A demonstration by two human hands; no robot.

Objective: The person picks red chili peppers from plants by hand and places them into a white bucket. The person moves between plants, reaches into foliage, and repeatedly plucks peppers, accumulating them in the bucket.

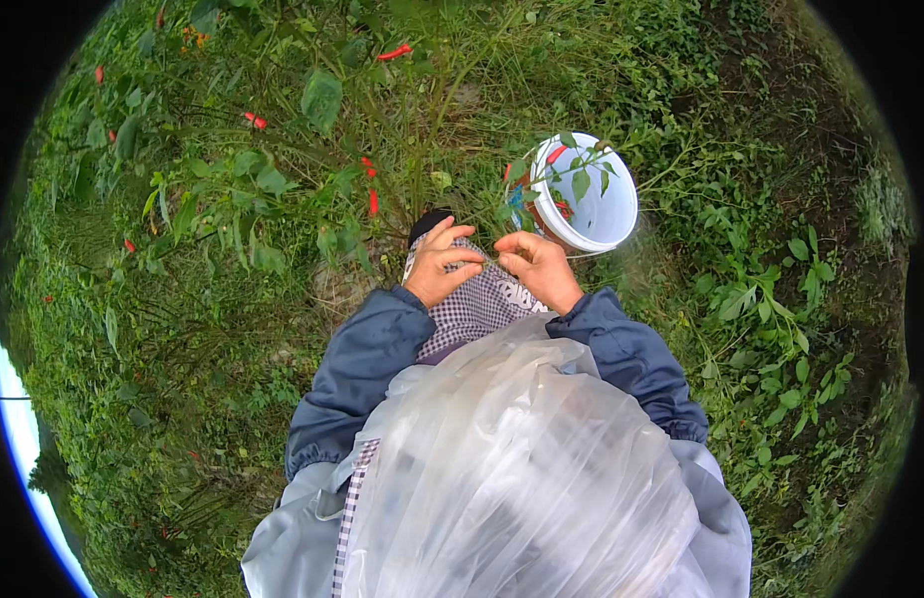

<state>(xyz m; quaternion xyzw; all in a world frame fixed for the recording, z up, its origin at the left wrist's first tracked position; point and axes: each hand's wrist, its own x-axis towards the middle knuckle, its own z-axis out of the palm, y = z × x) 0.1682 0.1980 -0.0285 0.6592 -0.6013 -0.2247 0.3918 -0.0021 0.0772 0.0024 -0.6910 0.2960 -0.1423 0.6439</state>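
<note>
My left hand (441, 263) and my right hand (537, 267) meet above my checked trousers (469, 314), fingertips pinched on a small, thin green stem (492, 261) between them. What else the fingers may hide, I cannot tell. Beyond my right hand, a white plastic bucket (615, 198) leans at a tilt, with several red chili peppers (564, 209) inside. A leafy pepper branch (581, 168) crosses its mouth. Red chilies (372, 202) hang on the plant just past my left hand.
Pepper plants (260, 179) with scattered red chilies (395, 52) stand ahead and to the left. Low weeds (776, 314) and dark soil (798, 149) lie to the right. A clear plastic sheet (522, 463) covers my front, and blue sleeve covers (357, 366) are on my forearms.
</note>
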